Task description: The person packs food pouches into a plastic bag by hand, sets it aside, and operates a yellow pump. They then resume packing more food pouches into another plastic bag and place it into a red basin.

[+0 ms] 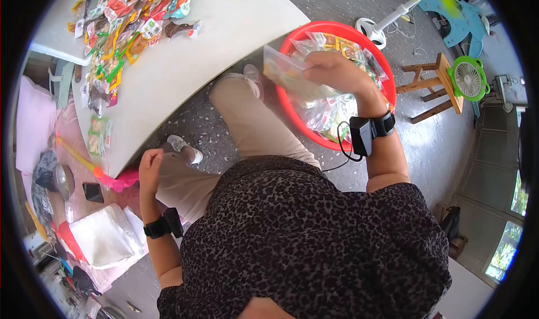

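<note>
My right hand (336, 74) is closed on the edge of a clear plastic bag (285, 74) with contents I cannot make out clearly. It holds the bag over the left side of a red basin (282, 97), which is filled with clear bags of packets (337, 110). My left hand (150, 172) is beside my thigh, near the corner of the white table. Its fingers are curled in, and nothing shows in them. On that table corner lies one clear bag with green-and-white packets (99, 136).
A heap of colourful snack packets (132, 21) covers the far part of the white table (224, 32). Left of me are a pink stick (120, 181), a phone (93, 192) and white plastic bags (104, 235). A wooden stool (432, 86) with a green fan (468, 79) stands right.
</note>
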`<state>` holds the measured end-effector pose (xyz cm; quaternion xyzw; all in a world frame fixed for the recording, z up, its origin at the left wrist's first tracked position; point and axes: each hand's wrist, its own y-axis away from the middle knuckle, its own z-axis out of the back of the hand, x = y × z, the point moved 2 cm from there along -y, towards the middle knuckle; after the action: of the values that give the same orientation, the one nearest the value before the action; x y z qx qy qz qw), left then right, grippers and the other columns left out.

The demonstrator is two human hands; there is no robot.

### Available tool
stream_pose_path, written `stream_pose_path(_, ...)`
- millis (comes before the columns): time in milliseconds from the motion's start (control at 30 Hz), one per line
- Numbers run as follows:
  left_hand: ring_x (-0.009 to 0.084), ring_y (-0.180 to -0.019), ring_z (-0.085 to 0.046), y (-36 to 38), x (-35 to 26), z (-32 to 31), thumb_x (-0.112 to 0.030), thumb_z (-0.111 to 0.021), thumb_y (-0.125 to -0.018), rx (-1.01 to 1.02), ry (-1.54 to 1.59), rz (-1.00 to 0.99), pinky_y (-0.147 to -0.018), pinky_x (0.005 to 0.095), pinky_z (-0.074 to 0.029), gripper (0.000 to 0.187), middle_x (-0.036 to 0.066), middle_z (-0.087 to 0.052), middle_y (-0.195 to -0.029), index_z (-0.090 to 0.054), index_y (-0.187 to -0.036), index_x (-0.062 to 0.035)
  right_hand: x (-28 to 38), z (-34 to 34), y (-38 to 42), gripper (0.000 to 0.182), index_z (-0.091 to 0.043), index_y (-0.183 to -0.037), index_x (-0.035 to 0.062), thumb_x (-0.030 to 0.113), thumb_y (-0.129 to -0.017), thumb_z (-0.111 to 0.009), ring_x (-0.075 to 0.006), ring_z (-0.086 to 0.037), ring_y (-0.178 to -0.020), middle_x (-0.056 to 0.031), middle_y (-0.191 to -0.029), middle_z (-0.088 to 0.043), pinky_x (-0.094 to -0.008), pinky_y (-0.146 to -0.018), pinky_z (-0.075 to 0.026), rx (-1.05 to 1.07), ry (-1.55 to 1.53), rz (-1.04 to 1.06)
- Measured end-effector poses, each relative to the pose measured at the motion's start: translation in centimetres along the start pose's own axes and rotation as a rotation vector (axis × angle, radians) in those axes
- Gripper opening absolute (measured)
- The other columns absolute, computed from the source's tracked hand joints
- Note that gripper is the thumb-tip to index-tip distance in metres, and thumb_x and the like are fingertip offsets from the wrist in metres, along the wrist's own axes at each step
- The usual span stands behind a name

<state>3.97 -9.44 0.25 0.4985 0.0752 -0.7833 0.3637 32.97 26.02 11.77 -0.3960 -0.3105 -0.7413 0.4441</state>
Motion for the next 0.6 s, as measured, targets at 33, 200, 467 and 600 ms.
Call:
stream_pose_path(33,0.0130,-0.083,-0.051,0.3,1.0,-0.1,-0.010,-0.047,-0.078,-0.046,-0.096,-0.001,-0.072,0.0254,-0.039,0.012,0.006,-0.055,-0.084,-0.052,-0.085,-0.0014,-1.3,0.1,0.6,0.011,-0.053,-0.073,0.0031,0.015,-0.074,-0.052,-0.0058,-0.044,-0.060,0.0018,-0.062,-0.048,-0.0213,-0.053,-0.036,-0.031,-0.012,-0.048)
stream_pose_path(200,0.0221,-0.075,-0.053,1.4,2.4,-0.6,-0.010,-0.051,-0.072,-0.235,-0.583,-0.225,-0.067,0.0296,-0.040,0.011,0.011,-0.055,-0.075,-0.054,-0.080,-0.0025,-10.9,1.0,2.3,0.015,-0.050,-0.066,0.0037,0.017,-0.073,-0.054,-0.0050,-0.042,-0.055,0.0026,-0.058,-0.045,-0.0205,-0.049,-0.034,-0.179,0.077,-0.253)
stream_pose_path(467,0.0294,-0.070,-0.050,1.7,2.7,-1.3,-0.007,-0.050,-0.069,-0.254,-0.690,-0.292,-0.063,0.0367,-0.038,0.009,0.014,-0.053,-0.073,-0.053,-0.076,-0.0024,-25.0,7.7,6.3,0.017,-0.054,-0.070,0.0046,0.022,-0.072,-0.053,-0.0096,-0.047,-0.056,0.0003,-0.061,-0.051,-0.0252,-0.051,-0.038,-0.371,0.060,-0.607)
stream_pose_path(600,0.0301,-0.069,-0.050,1.8,2.2,-1.3,-0.007,-0.051,-0.067,-0.254,-0.708,-0.277,-0.061,0.0375,-0.038,0.008,0.014,-0.053,-0.071,-0.053,-0.074,-0.0030,-27.7,14.0,5.3,0.018,-0.053,-0.070,0.0036,0.021,-0.071,-0.053,-0.0134,-0.051,-0.056,-0.0026,-0.060,-0.052,-0.0286,-0.049,-0.040,-0.522,0.318,-0.533)
